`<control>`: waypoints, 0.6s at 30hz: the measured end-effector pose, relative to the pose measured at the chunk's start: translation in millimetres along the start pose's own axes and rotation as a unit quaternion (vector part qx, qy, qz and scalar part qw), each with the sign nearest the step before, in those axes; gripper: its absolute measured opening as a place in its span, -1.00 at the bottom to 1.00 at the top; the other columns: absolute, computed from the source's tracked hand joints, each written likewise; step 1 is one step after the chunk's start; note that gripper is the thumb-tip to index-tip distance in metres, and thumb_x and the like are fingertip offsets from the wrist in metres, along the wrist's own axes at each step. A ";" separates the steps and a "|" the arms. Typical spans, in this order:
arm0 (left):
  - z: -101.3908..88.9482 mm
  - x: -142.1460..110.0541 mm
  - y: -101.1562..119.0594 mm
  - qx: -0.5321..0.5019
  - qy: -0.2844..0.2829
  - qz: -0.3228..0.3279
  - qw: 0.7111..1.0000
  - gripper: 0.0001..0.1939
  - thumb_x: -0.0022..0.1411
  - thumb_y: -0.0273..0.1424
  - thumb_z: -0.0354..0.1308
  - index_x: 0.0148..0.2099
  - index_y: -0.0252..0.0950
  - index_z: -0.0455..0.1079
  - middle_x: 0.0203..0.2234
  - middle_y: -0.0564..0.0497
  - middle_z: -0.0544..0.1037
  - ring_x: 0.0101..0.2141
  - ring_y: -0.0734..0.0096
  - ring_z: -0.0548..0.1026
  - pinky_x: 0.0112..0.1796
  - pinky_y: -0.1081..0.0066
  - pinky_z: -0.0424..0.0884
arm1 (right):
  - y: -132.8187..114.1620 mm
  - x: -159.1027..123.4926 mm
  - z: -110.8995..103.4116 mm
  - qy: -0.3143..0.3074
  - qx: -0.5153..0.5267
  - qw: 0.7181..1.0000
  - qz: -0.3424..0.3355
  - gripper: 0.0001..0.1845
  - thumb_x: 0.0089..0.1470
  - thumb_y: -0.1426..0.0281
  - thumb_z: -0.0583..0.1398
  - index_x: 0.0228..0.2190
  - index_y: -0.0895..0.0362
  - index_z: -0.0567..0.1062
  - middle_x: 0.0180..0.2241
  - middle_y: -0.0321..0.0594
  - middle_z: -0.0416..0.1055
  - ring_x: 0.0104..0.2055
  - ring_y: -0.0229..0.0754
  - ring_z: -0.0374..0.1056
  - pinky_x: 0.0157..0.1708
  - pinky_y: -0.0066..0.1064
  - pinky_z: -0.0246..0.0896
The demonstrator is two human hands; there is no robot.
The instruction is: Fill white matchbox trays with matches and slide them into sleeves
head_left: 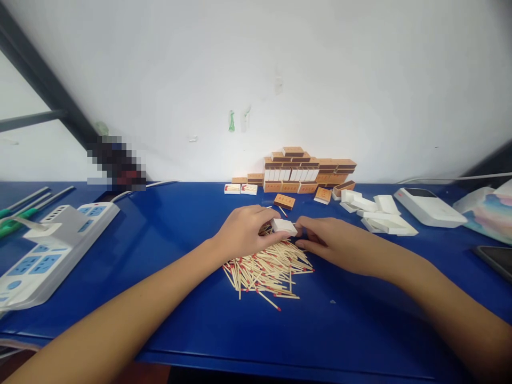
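My left hand [245, 230] grips a small white matchbox tray [283, 228] between thumb and fingers, tilted above a heap of loose matches [268, 272] with red heads. At the tray's right end, my right hand [334, 241] has its fingers drawn together; whatever is between the fingertips is too small to make out. Just beyond the hands lies an orange-brown matchbox sleeve [284, 201], a few matches beside it. Two white trays holding matches [240, 189] stand near the wall.
Against the wall rises a stack of matchboxes [308, 170]. Several white trays [380, 216] lie at the right, near a white device [430, 207] and a dark phone [496, 261]. A power strip [60, 250] occupies the left side of the blue table [168, 314].
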State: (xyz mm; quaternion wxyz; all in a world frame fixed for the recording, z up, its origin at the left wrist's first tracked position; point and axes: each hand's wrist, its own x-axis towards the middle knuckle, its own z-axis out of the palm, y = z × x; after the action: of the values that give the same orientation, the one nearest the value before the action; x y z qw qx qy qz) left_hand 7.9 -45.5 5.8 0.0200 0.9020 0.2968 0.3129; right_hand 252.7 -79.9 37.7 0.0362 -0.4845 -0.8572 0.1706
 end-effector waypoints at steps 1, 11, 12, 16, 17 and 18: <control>-0.1 -0.1 0.1 0.001 0.000 -0.001 1.000 -0.57 0.38 -0.02 0.21 -0.02 -0.30 0.52 -0.42 0.02 0.57 -0.40 0.35 0.52 -0.38 0.37 0.36 | 0.2 0.0 0.1 -0.001 -0.001 1.000 0.001 -0.81 0.34 0.20 0.10 -0.29 0.03 0.32 -0.40 -0.26 0.45 -0.35 -0.12 0.37 -0.42 -0.33 0.02; -0.5 0.9 0.3 -0.007 -0.008 -0.005 1.000 -0.56 0.39 0.00 0.19 -0.03 -0.29 0.52 -0.42 0.02 0.57 -0.40 0.35 0.51 -0.37 0.36 0.36 | -1.5 -1.1 -0.7 -0.008 0.005 1.000 0.004 -0.81 0.34 0.19 0.08 -0.26 0.03 0.32 -0.38 -0.23 0.46 -0.33 -0.09 0.38 -0.41 -0.31 0.04; -0.6 1.1 0.3 -0.006 -0.010 -0.006 1.000 -0.56 0.39 0.01 0.19 -0.03 -0.28 0.52 -0.42 0.02 0.57 -0.40 0.35 0.51 -0.37 0.36 0.36 | -1.3 -1.3 -0.4 -0.007 0.005 1.000 0.003 -0.80 0.34 0.18 0.08 -0.26 0.03 0.33 -0.37 -0.23 0.46 -0.33 -0.09 0.38 -0.42 -0.31 0.04; -0.8 1.2 0.1 -0.004 -0.016 -0.006 1.000 -0.57 0.39 -0.01 0.19 -0.03 -0.28 0.52 -0.42 0.01 0.58 -0.40 0.35 0.51 -0.37 0.37 0.35 | 0.4 -1.5 0.9 -0.007 0.004 1.000 0.005 -0.81 0.34 0.18 0.08 -0.25 0.02 0.33 -0.37 -0.24 0.47 -0.31 -0.08 0.39 -0.41 -0.31 0.03; -0.8 1.1 0.0 -0.004 -0.017 -0.007 1.000 -0.58 0.39 -0.01 0.19 -0.03 -0.28 0.52 -0.42 0.01 0.58 -0.40 0.35 0.51 -0.36 0.37 0.35 | 0.7 -1.4 1.1 -0.010 0.004 1.000 0.006 -0.81 0.34 0.18 0.08 -0.25 0.02 0.32 -0.37 -0.25 0.46 -0.31 -0.08 0.39 -0.41 -0.31 0.04; -0.8 1.1 -0.1 -0.004 -0.018 -0.007 1.000 -0.58 0.39 -0.01 0.19 -0.03 -0.28 0.52 -0.41 0.01 0.58 -0.40 0.35 0.52 -0.36 0.37 0.35 | 0.9 -1.3 1.2 -0.012 0.004 1.000 0.007 -0.81 0.34 0.18 0.08 -0.25 0.02 0.31 -0.37 -0.25 0.46 -0.31 -0.08 0.39 -0.40 -0.31 0.04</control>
State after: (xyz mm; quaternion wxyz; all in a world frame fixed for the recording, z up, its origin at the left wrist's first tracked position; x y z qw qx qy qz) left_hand 8.1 -45.0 7.1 0.0314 0.9052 0.3016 0.2977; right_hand 253.9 -80.9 36.4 0.0264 -0.4883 -0.8535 0.1799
